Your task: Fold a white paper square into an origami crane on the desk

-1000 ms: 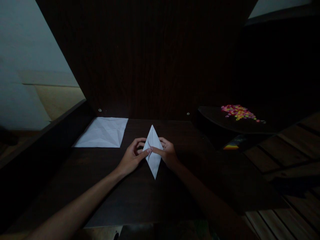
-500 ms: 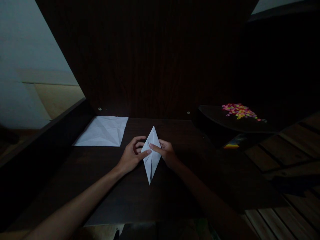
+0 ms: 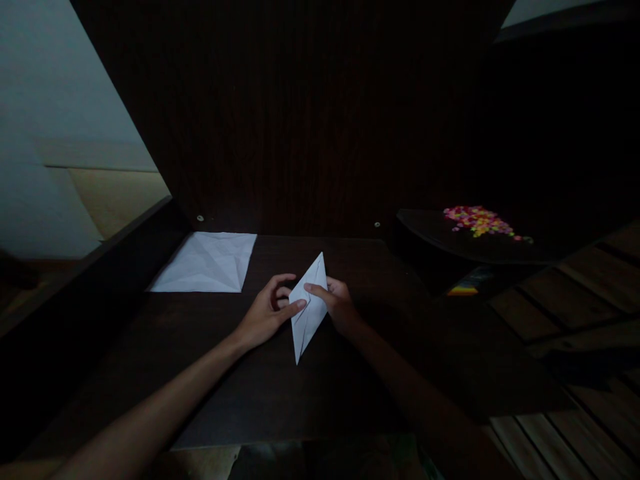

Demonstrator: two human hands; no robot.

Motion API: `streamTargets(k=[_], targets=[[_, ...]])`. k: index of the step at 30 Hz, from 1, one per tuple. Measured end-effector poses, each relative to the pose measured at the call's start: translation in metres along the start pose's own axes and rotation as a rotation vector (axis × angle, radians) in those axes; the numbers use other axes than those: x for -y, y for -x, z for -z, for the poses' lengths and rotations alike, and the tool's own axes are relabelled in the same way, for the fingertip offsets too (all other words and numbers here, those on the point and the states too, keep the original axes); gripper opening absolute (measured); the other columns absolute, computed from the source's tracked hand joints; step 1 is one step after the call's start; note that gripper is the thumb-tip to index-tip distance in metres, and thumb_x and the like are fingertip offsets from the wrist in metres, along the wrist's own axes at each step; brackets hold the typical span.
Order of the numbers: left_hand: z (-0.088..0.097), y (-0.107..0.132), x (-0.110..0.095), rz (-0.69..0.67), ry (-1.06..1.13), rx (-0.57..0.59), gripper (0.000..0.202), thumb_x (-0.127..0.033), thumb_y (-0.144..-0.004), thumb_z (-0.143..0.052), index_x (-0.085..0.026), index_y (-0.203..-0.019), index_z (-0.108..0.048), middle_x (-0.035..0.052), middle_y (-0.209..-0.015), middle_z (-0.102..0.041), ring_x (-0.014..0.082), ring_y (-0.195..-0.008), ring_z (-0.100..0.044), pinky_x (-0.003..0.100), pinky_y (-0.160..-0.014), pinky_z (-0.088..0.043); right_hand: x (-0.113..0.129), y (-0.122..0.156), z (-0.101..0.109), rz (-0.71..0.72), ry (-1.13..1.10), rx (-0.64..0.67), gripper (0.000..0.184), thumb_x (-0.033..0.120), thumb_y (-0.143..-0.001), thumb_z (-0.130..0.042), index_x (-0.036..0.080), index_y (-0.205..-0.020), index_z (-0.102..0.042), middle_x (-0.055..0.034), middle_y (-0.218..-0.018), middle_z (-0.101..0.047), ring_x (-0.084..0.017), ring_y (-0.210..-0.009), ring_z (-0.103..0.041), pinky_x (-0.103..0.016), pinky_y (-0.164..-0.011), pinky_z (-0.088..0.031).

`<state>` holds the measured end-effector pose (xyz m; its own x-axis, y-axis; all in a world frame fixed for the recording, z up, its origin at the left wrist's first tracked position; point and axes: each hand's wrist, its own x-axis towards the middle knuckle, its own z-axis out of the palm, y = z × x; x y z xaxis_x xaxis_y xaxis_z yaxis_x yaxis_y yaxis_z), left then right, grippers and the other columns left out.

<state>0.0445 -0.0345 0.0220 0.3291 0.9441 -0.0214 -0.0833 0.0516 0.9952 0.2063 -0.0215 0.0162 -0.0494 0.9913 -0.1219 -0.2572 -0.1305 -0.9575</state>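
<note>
A white sheet of paper folded into a narrow diamond [image 3: 311, 313] is held just above the dark tabletop, its top point leaning right. My left hand [image 3: 273, 307] pinches its left edge, thumb on the front face and fingers curled behind. On the opposite side my right hand [image 3: 340, 303] grips the right edge, its thumb pressed across the front near the middle. Fold lines run down the diamond's front face. The fingertips behind the paper are partly hidden.
A creased white paper sheet [image 3: 207, 263] lies flat at the back left of the dark tabletop [image 3: 240, 400]. A dark side panel [image 3: 90, 300] borders the left. Small colourful pieces [image 3: 480, 221] lie heaped on a curved shelf [image 3: 430, 230] at right. A tall dark board [image 3: 300, 120] rises behind.
The folded paper has tilted, its upper point swinging to the right. Both hands keep hold and have shifted slightly rightward. The flat sheet has stayed put.
</note>
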Motion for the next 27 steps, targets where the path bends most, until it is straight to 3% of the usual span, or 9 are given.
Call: streamTargets(k=[7, 14, 18, 22, 24, 27], targets=[[0.002, 0.0, 0.001, -0.005, -0.03, 0.024, 0.058, -0.029, -0.067, -0.076, -0.017, -0.116, -0.046, -0.008, -0.061, -0.049, 0.008, -0.055, -0.053, 0.021, -0.057, -0.042, 0.001, -0.002, 0.002, -0.013, -0.038, -0.015, 0.026, 0.035, -0.058, -0.075, 0.015, -0.072, -0.067, -0.0025, -0.066, -0.068, -0.016, -0.057, -0.059, -0.026, -0.054, -0.044], [0.0, 0.002, -0.003, -0.049, -0.034, 0.048, 0.061, -0.024, -0.068, -0.075, -0.018, -0.12, -0.044, -0.0089, -0.063, -0.045, 0.0043, -0.053, -0.045, 0.017, -0.054, -0.038, 0.005, -0.005, 0.001, -0.13, -0.125, -0.079, 0.025, 0.029, -0.049, -0.077, 0.015, -0.068, -0.066, -0.0022, -0.061, -0.068, -0.016, -0.054, -0.059, -0.026, -0.053, -0.045], [-0.001, 0.003, -0.004, -0.07, -0.035, 0.018, 0.064, -0.024, -0.066, -0.075, -0.021, -0.122, -0.043, -0.0019, -0.085, -0.055, 0.0054, -0.059, -0.052, 0.02, -0.058, -0.044, 0.004, -0.007, 0.003, -0.115, -0.112, -0.056, 0.024, 0.026, -0.05, -0.075, 0.017, -0.071, -0.067, -0.0023, -0.066, -0.069, -0.018, -0.058, -0.062, -0.026, -0.054, -0.046], [0.0, 0.002, -0.003, -0.118, -0.05, -0.036, 0.059, -0.024, -0.065, -0.076, -0.021, -0.116, -0.047, 0.0037, -0.106, -0.055, 0.0036, -0.059, -0.053, 0.021, -0.058, -0.046, 0.001, -0.011, 0.006, -0.144, -0.079, -0.096, 0.019, 0.024, -0.051, -0.072, 0.016, -0.067, -0.066, -0.0023, -0.062, -0.068, -0.018, -0.056, -0.061, -0.026, -0.052, -0.045], [0.002, 0.0, -0.003, -0.125, -0.049, -0.055, 0.055, -0.025, -0.065, -0.076, -0.019, -0.113, -0.048, 0.0024, -0.1, -0.057, 0.0039, -0.058, -0.053, 0.021, -0.058, -0.045, 0.001, -0.013, 0.007, -0.15, -0.088, -0.136, 0.018, 0.023, -0.049, -0.072, 0.016, -0.065, -0.065, -0.002, -0.06, -0.067, -0.017, -0.055, -0.06, -0.026, -0.051, -0.045], [0.003, 0.0, -0.004, -0.087, -0.062, -0.03, 0.052, -0.027, -0.068, -0.075, -0.017, -0.112, -0.048, -0.0019, -0.077, -0.06, 0.0074, -0.059, -0.056, 0.022, -0.059, -0.045, 0.003, -0.014, 0.008, -0.132, -0.113, -0.174, 0.019, 0.025, -0.05, -0.073, 0.017, -0.065, -0.065, -0.0015, -0.06, -0.067, -0.017, -0.054, -0.06, -0.027, -0.051, -0.045]])
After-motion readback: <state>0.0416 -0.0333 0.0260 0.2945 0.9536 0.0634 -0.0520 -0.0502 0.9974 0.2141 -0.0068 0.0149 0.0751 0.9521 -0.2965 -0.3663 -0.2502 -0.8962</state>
